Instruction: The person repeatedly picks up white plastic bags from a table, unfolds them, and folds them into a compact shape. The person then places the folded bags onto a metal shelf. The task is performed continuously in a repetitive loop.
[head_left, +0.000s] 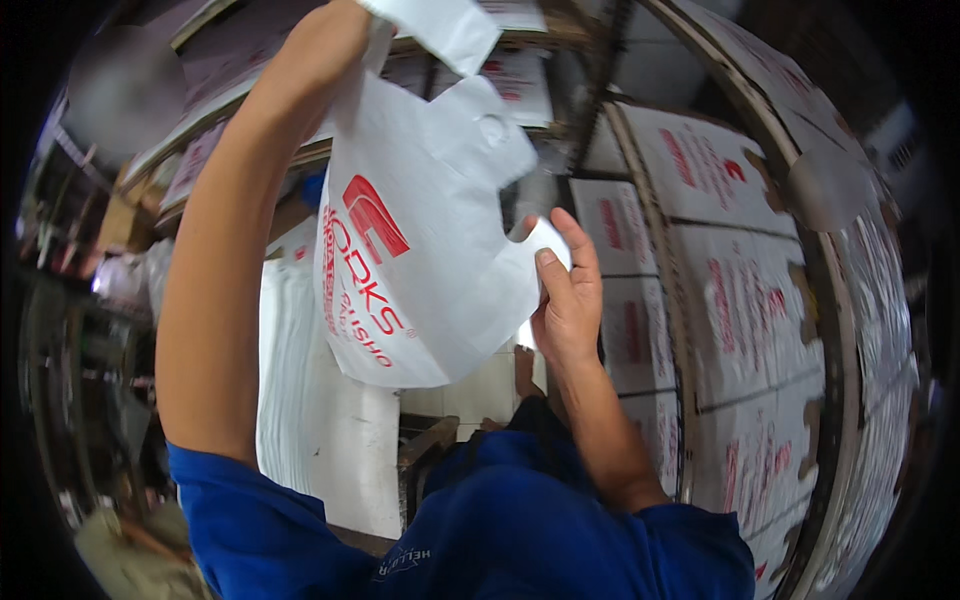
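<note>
A white plastic carrier bag (430,290) with red print hangs stretched out in front of me. My right hand (570,290) pinches its lower right edge between thumb and fingers, the thumb lying on top. My left hand (335,40) is raised to the upper edge of the view, where the bag's top gathers against it; most of its fingers are hidden. From beside that hand a loose white flap of the bag sticks out to the right. Below and left of the bag lies a pile of flat white plastic sheets or bags (285,390).
The pile rests on a white tabletop (355,470). Along my right, a metal rack (655,230) holds stacked white packs (740,290) with red print. More packs lie on shelves (520,85) ahead. Pale floor tiles (470,385) and a bare foot show below the bag.
</note>
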